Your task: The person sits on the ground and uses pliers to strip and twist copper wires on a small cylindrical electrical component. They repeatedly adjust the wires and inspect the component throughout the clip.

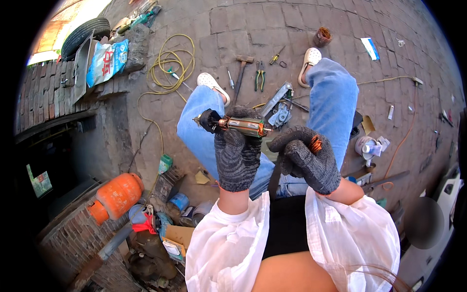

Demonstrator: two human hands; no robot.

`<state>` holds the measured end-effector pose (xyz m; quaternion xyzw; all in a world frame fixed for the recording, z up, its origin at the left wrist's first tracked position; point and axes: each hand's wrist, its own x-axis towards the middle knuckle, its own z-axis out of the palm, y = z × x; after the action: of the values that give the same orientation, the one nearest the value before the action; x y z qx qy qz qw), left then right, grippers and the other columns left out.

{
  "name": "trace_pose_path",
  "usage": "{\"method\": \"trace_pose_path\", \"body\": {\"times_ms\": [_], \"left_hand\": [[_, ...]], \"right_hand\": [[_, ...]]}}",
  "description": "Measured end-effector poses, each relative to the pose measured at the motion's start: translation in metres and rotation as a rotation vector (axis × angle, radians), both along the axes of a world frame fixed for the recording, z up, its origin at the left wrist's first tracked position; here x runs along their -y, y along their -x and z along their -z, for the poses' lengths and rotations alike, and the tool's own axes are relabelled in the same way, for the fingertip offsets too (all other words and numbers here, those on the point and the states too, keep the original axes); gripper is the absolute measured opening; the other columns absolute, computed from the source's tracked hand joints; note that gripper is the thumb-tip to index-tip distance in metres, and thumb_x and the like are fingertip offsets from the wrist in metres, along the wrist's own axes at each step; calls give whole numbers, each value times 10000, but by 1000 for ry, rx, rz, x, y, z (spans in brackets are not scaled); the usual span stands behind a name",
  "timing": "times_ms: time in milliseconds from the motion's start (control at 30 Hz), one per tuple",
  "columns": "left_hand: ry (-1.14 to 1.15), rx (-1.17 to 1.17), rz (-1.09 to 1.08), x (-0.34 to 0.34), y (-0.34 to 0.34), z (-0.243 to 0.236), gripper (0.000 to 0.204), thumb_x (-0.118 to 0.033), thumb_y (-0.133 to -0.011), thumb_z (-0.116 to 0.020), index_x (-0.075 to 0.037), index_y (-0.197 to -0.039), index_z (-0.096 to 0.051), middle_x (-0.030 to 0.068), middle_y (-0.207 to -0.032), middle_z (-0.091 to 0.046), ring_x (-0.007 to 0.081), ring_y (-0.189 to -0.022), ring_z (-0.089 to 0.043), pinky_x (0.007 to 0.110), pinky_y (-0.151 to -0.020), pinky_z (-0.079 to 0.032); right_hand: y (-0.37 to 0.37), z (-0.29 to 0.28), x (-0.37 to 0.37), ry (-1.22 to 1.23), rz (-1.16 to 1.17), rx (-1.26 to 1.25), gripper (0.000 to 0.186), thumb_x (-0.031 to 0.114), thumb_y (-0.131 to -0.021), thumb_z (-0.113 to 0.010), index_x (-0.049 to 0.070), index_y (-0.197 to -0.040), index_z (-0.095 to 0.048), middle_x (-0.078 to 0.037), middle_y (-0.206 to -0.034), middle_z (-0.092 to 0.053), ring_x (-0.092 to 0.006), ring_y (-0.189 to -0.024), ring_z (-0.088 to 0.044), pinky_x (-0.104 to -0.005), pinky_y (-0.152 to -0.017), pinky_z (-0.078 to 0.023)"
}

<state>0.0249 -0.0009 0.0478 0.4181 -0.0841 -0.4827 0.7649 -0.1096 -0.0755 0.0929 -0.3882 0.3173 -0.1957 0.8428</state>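
Basically, left hand (238, 158) grips 1 motor armature (247, 126) above the lap; long axis roughly left-right, thin shaft end toward right hand (311, 158), just beside it, fingers curled, contents can't tell.

The head camera looks steeply down through a wide fisheye lens, facing out past the gloved left hand (238, 151) and right hand (311, 158), both near it around mid-picture. The paving (335, 22) lies farther off, bending toward the dark rim.
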Motion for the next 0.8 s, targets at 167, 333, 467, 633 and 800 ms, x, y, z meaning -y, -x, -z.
{"method": "trace_pose_path", "body": {"times_ms": [167,333,467,633,800], "left_hand": [[63,-297,-152,28,-38,38,353,-183,-849,-568,-48,-1159,-465,95,-1067,-536,201,-976,-535,370,-862,-455],[95,-308,-223,57,-115,81,351,-219,-858,-544,-83,-1176,-485,111,-1089,-533,243,-981,-501,361,-788,-453],[212,-372,-244,88,-165,107,312,-222,-878,-507,-76,-1154,-506,127,-1076,-538,250,-967,-500,384,-793,-427],[109,-434,-288,113,-189,132,326,-248,-878,-495,-71,-1151,-504,130,-1077,-536,251,-952,-498,380,-785,-410],[-121,-402,-467,92,-204,147,262,-226,-878,-492,-58,-1078,-505,108,-1019,-514,218,-928,-471,372,-767,-388]], "right_hand": [[-15,44,48,-45,188,-146,263,251,-891,-504,15,-943,-608,-7,-630,-558,-42,-490,-465,-178,-404,-310],[-53,169,108,-141,448,-323,311,314,-884,-504,29,-897,-630,4,-604,-549,-39,-442,-391,-197,-388,-297],[-78,321,145,-182,541,-621,324,379,-823,-571,64,-855,-636,12,-617,-560,-49,-451,-428,-202,-416,-325],[-92,515,169,-252,580,-778,321,380,-785,-588,63,-817,-627,-41,-638,-580,-127,-490,-519,-264,-475,-422],[-90,586,156,320,-36,-1385,469,463,-733,-558,27,-894,-625,-164,-758,-626,-297,-698,-615,-375,-649,-486]]}}
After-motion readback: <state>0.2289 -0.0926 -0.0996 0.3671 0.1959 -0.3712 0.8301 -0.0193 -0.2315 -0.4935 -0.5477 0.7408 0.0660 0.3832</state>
